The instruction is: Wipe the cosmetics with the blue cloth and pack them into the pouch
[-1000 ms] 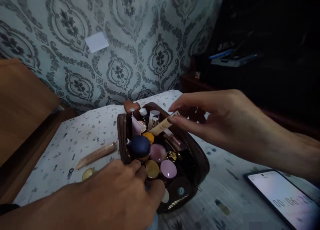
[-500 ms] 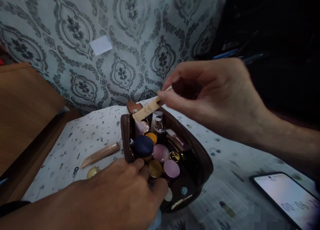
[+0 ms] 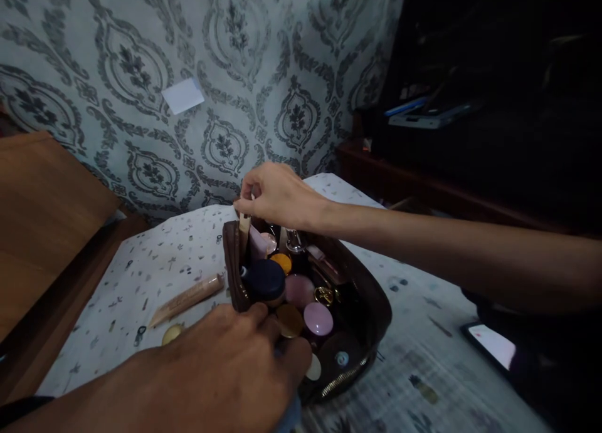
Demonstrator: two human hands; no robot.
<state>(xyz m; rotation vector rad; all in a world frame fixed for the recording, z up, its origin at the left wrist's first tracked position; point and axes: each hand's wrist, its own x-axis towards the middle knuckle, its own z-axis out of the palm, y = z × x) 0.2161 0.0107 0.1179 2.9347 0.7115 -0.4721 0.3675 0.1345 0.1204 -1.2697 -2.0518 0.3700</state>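
An open brown makeup bag (image 3: 382, 311) full of cosmetics sits on the patterned cloth. My right hand (image 3: 279, 195) pinches a slim beige concealer tube (image 3: 244, 230), held upright inside the bag's far left corner. At the near left side, my left hand (image 3: 226, 364) curls its fingers over the bag's edge; its fingertips are partly hidden. Between the hands lie a navy round lid (image 3: 266, 279), an orange lid (image 3: 281, 263), a pink round case (image 3: 300, 291) and a lilac round lid (image 3: 318, 318). A mauve tube (image 3: 258, 242) leans beside the concealer.
Left of the bag, a larger beige tube (image 3: 188, 300) and a small yellowish round item (image 3: 172, 334) lie on the cloth (image 3: 162, 251). A phone (image 3: 493, 345) lies at right, partly covered in shadow. A wooden panel (image 3: 51, 213) stands left; patterned wallpaper (image 3: 263, 63) rises behind.
My right hand has moved left and forward, lowering the concealer from above the bag into its far left corner and turning it upright. My left hand stays at the bag's edge.
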